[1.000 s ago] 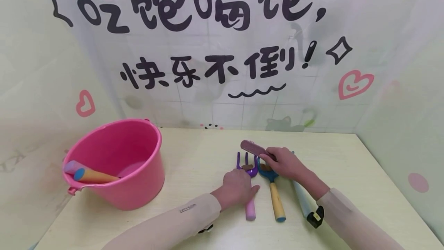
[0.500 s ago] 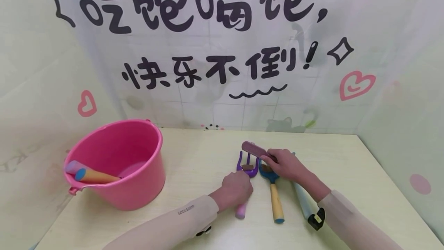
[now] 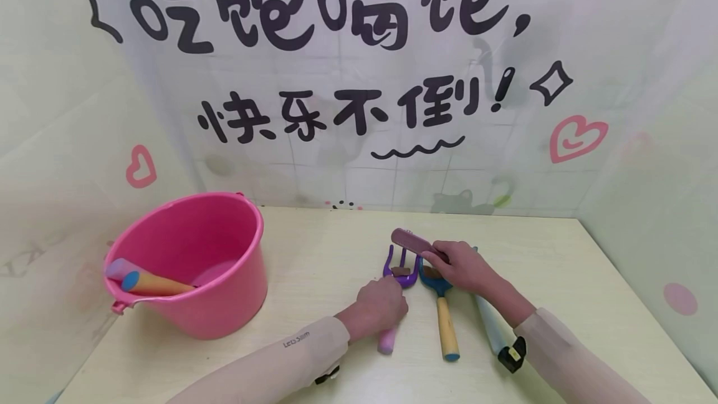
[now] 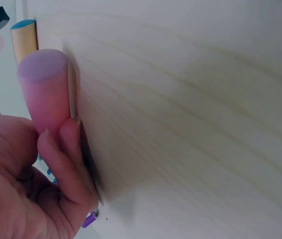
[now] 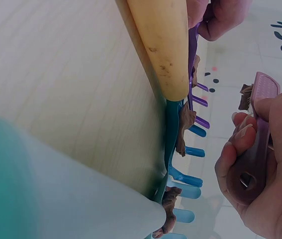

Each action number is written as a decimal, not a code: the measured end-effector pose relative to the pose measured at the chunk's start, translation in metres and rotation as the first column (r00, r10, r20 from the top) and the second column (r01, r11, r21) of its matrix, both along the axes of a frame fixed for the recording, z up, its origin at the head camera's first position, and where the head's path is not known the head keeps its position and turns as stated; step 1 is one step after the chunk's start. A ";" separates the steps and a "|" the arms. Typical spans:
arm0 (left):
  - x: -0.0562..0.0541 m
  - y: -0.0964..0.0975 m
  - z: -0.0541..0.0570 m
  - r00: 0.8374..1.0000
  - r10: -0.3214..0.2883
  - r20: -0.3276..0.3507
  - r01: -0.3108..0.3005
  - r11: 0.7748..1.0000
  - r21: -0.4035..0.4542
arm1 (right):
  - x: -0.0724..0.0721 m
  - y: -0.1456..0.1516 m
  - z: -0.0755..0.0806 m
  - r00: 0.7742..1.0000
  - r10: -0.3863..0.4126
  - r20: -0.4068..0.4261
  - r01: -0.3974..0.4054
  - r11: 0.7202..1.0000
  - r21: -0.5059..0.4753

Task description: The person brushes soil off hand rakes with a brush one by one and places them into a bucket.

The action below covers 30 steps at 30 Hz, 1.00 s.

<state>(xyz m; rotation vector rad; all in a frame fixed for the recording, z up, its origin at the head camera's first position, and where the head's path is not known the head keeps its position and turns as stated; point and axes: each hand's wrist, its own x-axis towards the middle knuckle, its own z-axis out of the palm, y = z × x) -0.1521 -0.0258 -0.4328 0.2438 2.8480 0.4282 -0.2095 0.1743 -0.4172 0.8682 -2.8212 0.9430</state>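
Note:
My left hand (image 3: 377, 305) grips the pink handle (image 4: 46, 94) of a purple hand fork (image 3: 404, 278), close to the table. A brown lump (image 3: 400, 271) lies on the fork's tines. In my right hand (image 3: 461, 267) is a mauve brush (image 3: 412, 241), held above the forks with its head pointing left. The right wrist view shows a brown clump (image 5: 245, 97) against the underside of the brush head. Just right of the purple fork lies a blue hand fork with a yellow handle (image 3: 447, 329), bearing another brown lump (image 5: 184, 127).
A pale blue-handled tool (image 3: 489, 323) lies under my right forearm, with light blue tines (image 5: 183, 215) and a brown lump. At the left a pink bucket (image 3: 224, 310) holds two tools, their pink (image 3: 116, 269) and yellow (image 3: 154, 283) handles leaning on the rim. Walls enclose the table.
My left thumb, sticking out to the right a second ago, is now tucked in at the fork's handle. The handle's end has swung a little left. My right hand and the brush stay nearly still.

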 end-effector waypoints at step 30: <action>-0.004 -0.019 0.002 0.999 -0.010 -0.039 0.014 0.994 0.108 | 0.001 0.000 0.004 1.000 0.003 0.000 -0.003 1.000 -0.007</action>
